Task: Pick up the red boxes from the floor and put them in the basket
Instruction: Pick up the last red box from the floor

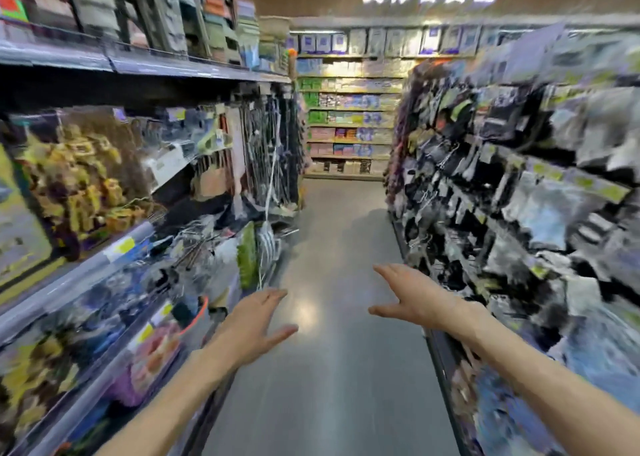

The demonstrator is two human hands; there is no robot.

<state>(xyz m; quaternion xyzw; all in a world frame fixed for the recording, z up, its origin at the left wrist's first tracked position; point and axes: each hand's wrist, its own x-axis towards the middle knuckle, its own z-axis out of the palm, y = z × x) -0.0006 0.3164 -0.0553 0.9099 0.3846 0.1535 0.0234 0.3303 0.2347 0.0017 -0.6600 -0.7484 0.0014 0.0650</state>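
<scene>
Shop shelving lines both sides of a narrow aisle, with grey polished floor [332, 369] running away between them to a far wall of stacked goods under a lit sign. The whole view is smeared, so most of the stock cannot be told apart.

Both arms reach forward at about the same height. The left hand [249, 324] is spread, fingers apart and palm turned inward, holding nothing. The right hand [415, 296] is likewise spread and empty, thumb dropped below the fingers. A gap of bare floor shows between the two hands.

No red boxes and no basket can be seen; the floor ahead of and below the hands looks bare, so the task's things must lie outside the view or are lost in the blur.

The likely trouble is snagging. Just outside the left hand, hanging goods and the left shelf edges [131, 244] jut into the aisle; just outside the right hand, the pegged packets on the right rack [512, 213] hang close. A wide swing of either arm could knock stock down. Open room lies straight ahead and downward between the hands.
</scene>
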